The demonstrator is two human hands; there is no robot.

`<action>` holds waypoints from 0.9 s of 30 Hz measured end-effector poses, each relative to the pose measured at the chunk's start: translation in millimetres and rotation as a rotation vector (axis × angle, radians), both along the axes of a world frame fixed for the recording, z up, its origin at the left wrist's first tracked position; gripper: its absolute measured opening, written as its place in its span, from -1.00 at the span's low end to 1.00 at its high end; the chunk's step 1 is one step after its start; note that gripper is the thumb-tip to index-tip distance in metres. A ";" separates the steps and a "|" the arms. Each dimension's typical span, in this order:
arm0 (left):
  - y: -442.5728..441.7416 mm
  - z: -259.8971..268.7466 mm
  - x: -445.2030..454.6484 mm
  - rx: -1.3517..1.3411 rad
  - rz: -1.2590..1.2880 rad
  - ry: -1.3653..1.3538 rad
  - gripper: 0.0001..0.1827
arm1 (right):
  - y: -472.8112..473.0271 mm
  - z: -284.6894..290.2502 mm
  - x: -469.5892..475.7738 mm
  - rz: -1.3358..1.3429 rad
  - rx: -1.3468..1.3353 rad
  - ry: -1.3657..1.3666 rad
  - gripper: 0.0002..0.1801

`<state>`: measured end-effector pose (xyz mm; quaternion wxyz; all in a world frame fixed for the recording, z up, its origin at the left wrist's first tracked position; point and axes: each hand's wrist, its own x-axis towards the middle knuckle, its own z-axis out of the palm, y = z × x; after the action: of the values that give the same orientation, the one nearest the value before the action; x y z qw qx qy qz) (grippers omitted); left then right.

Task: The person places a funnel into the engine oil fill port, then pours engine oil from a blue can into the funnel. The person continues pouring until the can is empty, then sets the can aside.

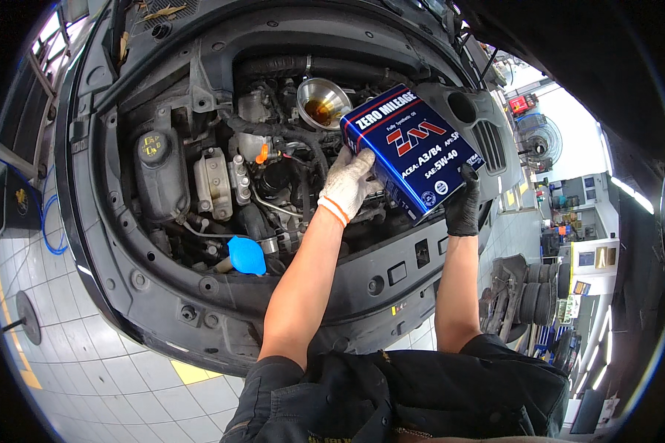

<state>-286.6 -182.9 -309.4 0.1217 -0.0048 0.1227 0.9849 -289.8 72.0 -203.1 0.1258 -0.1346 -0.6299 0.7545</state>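
Note:
A blue metal can of Zero Mileage 5W-40 engine oil (404,138) is held tilted over the engine bay. My left hand (350,180), in a white knit glove with an orange-striped cuff, grips its left side. My right hand (461,205), in a black glove, holds the lower right corner. The can's upper left corner is at the rim of a metal funnel (337,94), which is set among the engine parts. Amber oil (318,111) pools inside the funnel. I cannot see the can's opening or any stream of oil.
A blue reservoir cap (246,255), an orange dipstick handle (262,154) and a black fluid tank (163,185) lie left of my arms. The front crossmember (321,296) runs beneath my forearms. At right stand stacked tires (535,302) and a fan (540,144).

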 end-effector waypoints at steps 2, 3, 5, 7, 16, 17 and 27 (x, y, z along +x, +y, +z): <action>-0.4 2.5 1.8 0.022 -0.001 0.018 -0.12 | 0.2 -0.3 0.0 0.031 0.020 0.014 -0.31; -0.5 3.5 2.0 0.019 0.002 0.014 -0.10 | -0.7 -0.1 0.5 0.034 0.032 0.015 -0.30; 0.6 5.2 2.0 0.017 0.004 0.019 -0.07 | -4.7 1.1 1.5 0.016 0.045 0.049 -0.28; 3.4 6.8 1.6 0.009 -0.008 -0.023 -0.09 | -9.7 3.5 3.0 0.008 0.071 0.073 -0.26; 8.2 8.0 -1.2 -0.018 0.010 -0.081 -0.12 | -22.7 1.9 11.6 0.059 0.207 0.194 -0.29; 7.6 7.6 -1.4 -0.022 0.007 -0.078 -0.12 | -23.8 1.8 12.1 0.026 0.222 0.171 -0.29; 8.0 5.6 -2.7 0.046 0.006 -0.039 -0.15 | -46.5 6.9 28.5 -0.011 0.093 0.142 -0.15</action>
<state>-289.4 -174.9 -303.9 0.1211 -0.0218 0.0977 0.9876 -261.3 25.5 -196.2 0.1805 -0.0781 -0.6531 0.7313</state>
